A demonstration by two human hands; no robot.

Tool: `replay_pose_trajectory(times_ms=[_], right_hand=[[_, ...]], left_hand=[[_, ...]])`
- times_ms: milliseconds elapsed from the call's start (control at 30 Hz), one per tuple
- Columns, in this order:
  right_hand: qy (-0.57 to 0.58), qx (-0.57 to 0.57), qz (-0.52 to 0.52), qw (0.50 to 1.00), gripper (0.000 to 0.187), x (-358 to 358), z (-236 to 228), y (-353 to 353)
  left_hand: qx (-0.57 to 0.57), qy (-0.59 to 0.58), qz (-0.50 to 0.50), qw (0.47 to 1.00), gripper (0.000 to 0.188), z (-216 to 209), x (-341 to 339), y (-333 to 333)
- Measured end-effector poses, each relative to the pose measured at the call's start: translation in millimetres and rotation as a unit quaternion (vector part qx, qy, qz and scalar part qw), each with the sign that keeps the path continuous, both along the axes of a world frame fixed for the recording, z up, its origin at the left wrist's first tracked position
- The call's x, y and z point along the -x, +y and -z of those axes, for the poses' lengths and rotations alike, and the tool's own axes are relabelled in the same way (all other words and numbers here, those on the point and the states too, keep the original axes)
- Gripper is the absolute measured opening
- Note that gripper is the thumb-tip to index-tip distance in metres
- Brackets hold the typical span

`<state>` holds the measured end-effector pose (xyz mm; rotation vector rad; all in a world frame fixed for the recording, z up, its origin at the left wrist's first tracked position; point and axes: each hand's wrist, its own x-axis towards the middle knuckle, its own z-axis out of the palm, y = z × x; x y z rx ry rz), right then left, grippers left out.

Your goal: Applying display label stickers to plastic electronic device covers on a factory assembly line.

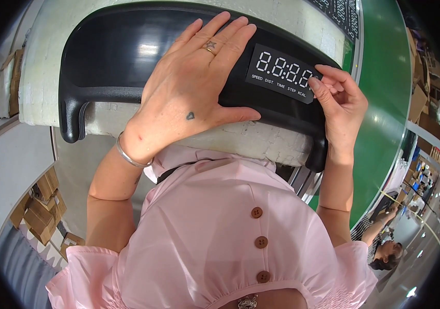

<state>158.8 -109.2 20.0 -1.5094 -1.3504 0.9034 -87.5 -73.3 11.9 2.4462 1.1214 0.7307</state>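
Observation:
A black glossy machine cover with a lit white digit display lies on a white foam block. My left hand rests flat on top of the cover, fingers spread, a ring on one finger and a silver bangle at the wrist. My right hand is at the display's right end, its fingertips pinched at the corner of the display panel, as if on a thin film edge there; I cannot tell whether anything is gripped.
A green conveyor belt runs along the right. Cardboard boxes are stacked at lower left. A second person in a striped top works at lower right. My pink buttoned blouse fills the foreground.

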Motion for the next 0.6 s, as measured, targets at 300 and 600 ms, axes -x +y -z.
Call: replay_pose_trajectory(times_ms=[300,600], right_hand=[[0.006,0.001,-0.005,1.0,0.024,-1.0,0.2,-0.3],[0.007,0.019,-0.004,1.0,0.025,-0.7,-0.8,-2.4]], left_hand=[[0.007,0.004,0.004,1.0,0.097,-0.4,0.3,0.3],[0.044,-0.038,-0.003,0.998,0.089,-0.3,1.2,-1.8]])
